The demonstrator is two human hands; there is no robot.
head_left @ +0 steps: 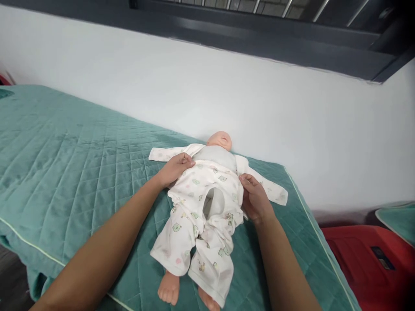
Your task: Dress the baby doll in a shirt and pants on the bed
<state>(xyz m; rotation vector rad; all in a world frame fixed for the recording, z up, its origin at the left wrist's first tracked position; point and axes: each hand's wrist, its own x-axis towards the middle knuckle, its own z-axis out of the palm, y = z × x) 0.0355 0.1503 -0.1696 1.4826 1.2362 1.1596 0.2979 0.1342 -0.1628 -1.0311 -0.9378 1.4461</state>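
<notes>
Looking at a baby doll (214,153) flat on its back at the center of the frame, on a green quilted bedspread (81,155), with its head (219,140) up near the white wall (194,90). Dressed in a white printed top (274,190), parted over the pale chest, with sleeves stretched out to both sides, plus matching open-crotch pants (194,188) covered in little green animal faces. Got the left hand (178,168) just left of center, pinching the waistband (215,167) on that side. Same deal with the right hand (256,196), right of center: gripping the pants' edge opposite. Can't really tell the amount of cloth in either grip. Can see bare feet (169,287) poking out of the cuffs, bottom center. Also spotting a dark window frame (194,28) with metal bars (287,8) along the top, and a red plastic object (350,255) at lower right, with a dark label (383,258) on it.
</notes>
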